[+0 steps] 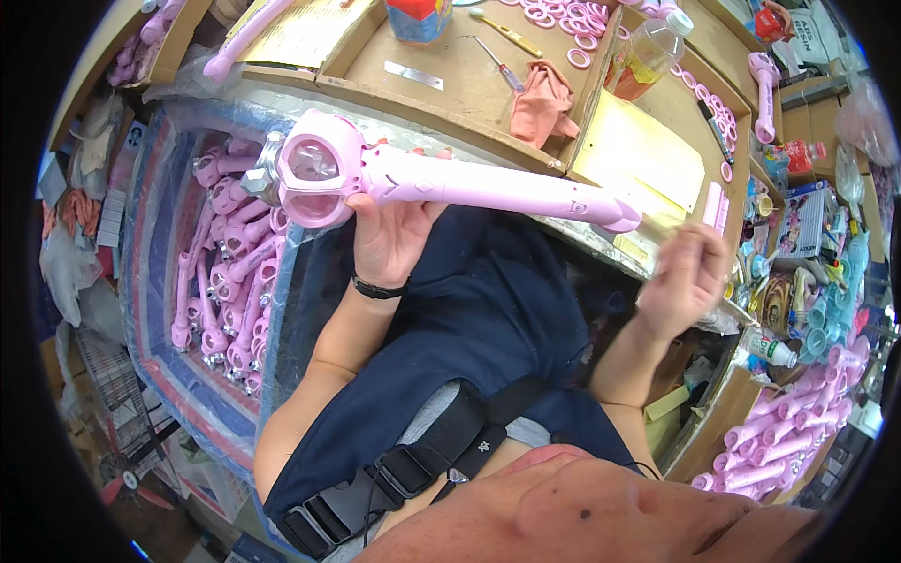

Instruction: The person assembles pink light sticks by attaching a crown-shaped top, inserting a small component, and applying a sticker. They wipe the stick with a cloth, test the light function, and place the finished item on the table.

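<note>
A pink toy wand (488, 188) lies almost level across the front of my body. Its ringed head (324, 169) holds clear domes, and a silver faceted tip (264, 169) points left. My left hand (389, 239) grips it from below, just behind the head, thumb on the near side. Off the wand's right end, my right hand (685, 277) is raised with curled fingers, partly smeared by motion. What it pinches, if anything, I cannot make out. Beyond that hand, small pink pieces (715, 206) stand at the worktable's edge.
At left, a plastic-lined container (150, 272) holds many pink wands (235, 263). Cardboard trays (375, 94) on the worktable carry a screwdriver (499, 64), an orange cloth (544, 103), pink rings (572, 21) and a bottle (649, 54). Pink tubes (779, 432) are stacked at lower right.
</note>
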Motion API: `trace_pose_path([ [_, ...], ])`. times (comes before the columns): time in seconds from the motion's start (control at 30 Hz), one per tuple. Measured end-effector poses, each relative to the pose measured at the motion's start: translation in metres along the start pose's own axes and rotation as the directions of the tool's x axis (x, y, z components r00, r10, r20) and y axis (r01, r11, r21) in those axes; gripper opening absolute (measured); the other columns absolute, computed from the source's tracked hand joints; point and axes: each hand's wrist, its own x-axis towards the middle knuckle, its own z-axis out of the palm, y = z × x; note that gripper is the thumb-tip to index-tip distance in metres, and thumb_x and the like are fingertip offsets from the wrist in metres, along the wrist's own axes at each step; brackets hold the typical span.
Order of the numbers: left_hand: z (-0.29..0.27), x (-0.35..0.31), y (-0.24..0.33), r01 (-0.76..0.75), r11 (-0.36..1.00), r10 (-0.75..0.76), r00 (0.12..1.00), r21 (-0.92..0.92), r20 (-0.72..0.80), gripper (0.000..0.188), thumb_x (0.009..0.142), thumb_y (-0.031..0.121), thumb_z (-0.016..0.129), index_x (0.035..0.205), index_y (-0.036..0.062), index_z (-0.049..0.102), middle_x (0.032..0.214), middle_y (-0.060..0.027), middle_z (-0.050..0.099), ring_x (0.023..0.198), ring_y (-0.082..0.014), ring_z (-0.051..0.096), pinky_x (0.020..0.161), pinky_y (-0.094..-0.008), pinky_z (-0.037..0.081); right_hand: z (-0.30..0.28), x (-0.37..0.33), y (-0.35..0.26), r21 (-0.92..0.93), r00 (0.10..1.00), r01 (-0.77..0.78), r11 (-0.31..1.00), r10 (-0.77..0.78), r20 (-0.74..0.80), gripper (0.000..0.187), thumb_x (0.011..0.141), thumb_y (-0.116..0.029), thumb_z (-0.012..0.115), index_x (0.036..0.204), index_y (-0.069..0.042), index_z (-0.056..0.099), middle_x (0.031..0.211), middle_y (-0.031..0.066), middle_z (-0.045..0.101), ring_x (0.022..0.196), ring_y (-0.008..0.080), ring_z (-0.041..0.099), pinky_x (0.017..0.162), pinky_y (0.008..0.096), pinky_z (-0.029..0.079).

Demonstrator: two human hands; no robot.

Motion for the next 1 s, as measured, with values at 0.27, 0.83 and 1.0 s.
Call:
trace_pose_path([
  [0.27,0.006,-0.008,-0.007,-0.02,0.997,0.027,0.996,-0.08,0.09,0.078,0.073,0.044,0.07,0.138,0.0166,0.037,0.136,-0.0113,0.046,0.136,-0.0381,0.027,0.11,-0.0535,0.028,0.068,-0.032,0.002,0.035,0.923,-0.377,0.925,0.372,0.1,0.009,0.085,0.0,0.065,0.092,0.001,0.059,0.078,-0.0002,0.061,0.06,-0.0003,0.048,0.053,0.0134,0.037],
  [0.83,0.013,-0.009,-0.009,0.013,0.997,-0.014,1.0,-0.08,-0.021,0.075,0.074,0.043,0.071,0.135,0.011,0.039,0.134,-0.0139,0.047,0.134,-0.0385,0.029,0.11,-0.0547,0.027,0.073,-0.036,0.018,-0.25,0.97,-0.208,0.946,0.233,0.074,0.009,0.082,-0.003,0.07,0.087,0.001,0.063,0.074,-0.0007,0.062,0.05,-0.0017,0.038,0.044,0.0152,0.03],
  [1.0,0.013,-0.012,-0.011,-0.004,1.0,0.004,1.0,0.009,-0.025,0.08,0.073,0.046,0.071,0.137,0.0128,0.035,0.133,-0.0126,0.048,0.133,-0.0377,0.031,0.109,-0.0538,0.029,0.075,-0.039,0.016,-0.524,0.98,-0.107,0.845,0.179,0.089,0.02,0.076,-0.01,0.076,0.087,-0.002,0.062,0.07,0.0014,0.058,0.046,0.0027,0.04,0.042,0.0188,0.032],
])
